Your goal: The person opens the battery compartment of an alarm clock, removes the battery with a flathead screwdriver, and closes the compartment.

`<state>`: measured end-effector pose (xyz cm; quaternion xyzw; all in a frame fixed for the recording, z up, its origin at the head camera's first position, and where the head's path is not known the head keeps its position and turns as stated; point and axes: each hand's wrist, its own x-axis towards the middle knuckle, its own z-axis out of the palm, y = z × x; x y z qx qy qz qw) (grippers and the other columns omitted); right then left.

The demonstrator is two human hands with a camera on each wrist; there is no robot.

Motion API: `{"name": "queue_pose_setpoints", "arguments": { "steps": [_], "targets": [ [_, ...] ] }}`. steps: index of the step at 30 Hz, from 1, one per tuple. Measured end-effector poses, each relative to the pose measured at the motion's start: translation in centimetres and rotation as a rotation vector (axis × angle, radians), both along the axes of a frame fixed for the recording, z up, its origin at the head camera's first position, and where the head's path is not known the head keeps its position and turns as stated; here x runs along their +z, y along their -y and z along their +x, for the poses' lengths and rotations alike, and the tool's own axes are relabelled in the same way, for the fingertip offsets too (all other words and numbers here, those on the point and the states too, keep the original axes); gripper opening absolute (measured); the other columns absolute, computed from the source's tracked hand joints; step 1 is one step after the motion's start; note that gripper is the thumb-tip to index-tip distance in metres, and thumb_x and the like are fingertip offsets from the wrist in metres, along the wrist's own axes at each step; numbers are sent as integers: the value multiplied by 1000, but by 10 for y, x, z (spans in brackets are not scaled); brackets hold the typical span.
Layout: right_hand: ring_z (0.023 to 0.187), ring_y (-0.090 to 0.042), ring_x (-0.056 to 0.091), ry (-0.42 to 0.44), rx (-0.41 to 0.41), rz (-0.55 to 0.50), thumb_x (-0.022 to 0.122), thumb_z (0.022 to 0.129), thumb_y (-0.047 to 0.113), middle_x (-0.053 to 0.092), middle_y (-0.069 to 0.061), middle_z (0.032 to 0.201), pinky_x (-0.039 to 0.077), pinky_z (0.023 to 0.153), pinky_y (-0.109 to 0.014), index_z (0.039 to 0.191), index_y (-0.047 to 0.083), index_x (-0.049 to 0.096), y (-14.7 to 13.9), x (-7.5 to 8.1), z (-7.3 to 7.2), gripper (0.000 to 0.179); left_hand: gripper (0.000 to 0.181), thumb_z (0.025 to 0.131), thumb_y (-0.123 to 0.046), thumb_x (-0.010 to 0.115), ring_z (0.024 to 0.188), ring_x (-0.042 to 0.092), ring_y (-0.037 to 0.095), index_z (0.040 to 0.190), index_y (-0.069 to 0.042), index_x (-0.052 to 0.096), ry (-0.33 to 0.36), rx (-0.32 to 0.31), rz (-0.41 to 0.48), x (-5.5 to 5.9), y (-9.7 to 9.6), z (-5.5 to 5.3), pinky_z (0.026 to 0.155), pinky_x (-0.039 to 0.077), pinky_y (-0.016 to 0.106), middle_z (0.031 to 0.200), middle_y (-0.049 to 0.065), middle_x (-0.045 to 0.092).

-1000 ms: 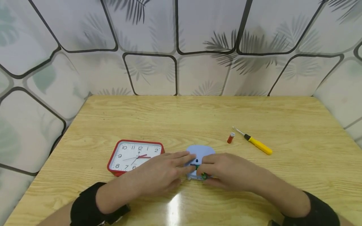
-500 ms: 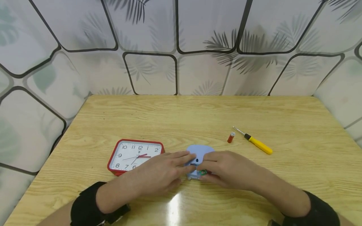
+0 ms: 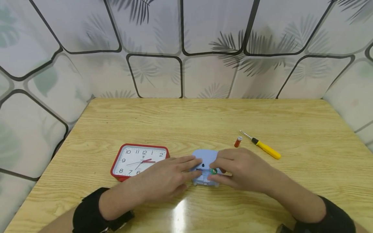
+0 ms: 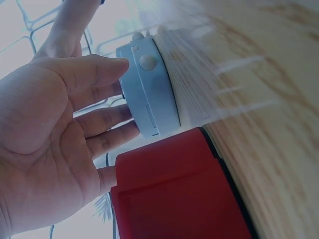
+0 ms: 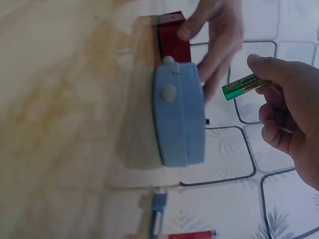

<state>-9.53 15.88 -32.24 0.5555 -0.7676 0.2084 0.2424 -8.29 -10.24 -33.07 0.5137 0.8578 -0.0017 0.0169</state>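
Note:
A small light-blue case [image 3: 205, 157] lies on the table, an uncovered battery slot in its upper side and round white knobs along its near edge. My left hand [image 3: 166, 176] rests straight fingers on its left part; in the left wrist view the thumb [image 4: 107, 69] is at the case's edge. Just above the slot's right end, my right hand [image 3: 247, 170] pinches a green battery [image 5: 240, 87] between thumb and fingers. The right wrist view shows that battery lifted apart from the case. My right hand hides the case's right side in the head view.
A red square clock [image 3: 140, 160] lies face up at the left, partly under my left forearm. Beyond my right hand lie a red battery [image 3: 238, 141] and a yellow-handled screwdriver [image 3: 266, 149]. The right wrist view also shows a small blue piece [image 5: 159, 200] on the table.
My right hand has drawn the green battery up and right from the slot, uncovering more of the case's near edge. My left hand stays in place.

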Motion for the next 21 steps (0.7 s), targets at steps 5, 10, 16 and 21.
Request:
{"name": "queue_pose_setpoints", "arguments": {
  "steps": [5,10,16,21],
  "targets": [
    [54,1,41,-74,-80,-56,54,101,42,54,9,68,35,49,-10,86,12,70,-12,13,-6,37,48,97,-27,62,145,40,20,144,-20,55,10,7,-14,1,-1,0,111,43,38,156,3,43],
    [53,0,41,-134,-127,-89,56,101,42,55,8,65,34,46,-11,85,10,72,-21,23,-12,39,48,96,-26,62,145,40,20,143,-20,55,3,6,-16,0,-1,0,111,44,38,156,3,44],
    [49,1,39,-194,-170,-141,54,101,45,56,7,63,32,42,-12,78,10,71,-27,26,-19,45,48,96,-26,63,144,40,20,142,-20,56,-7,4,-9,0,-1,1,111,44,37,155,3,45],
    [52,-1,39,-136,-302,-137,52,100,51,50,8,61,32,45,-15,77,10,70,-43,23,-31,51,47,96,-25,63,144,40,20,142,-20,56,-10,2,-7,-1,-1,0,112,43,37,155,3,45]
  ]
}}
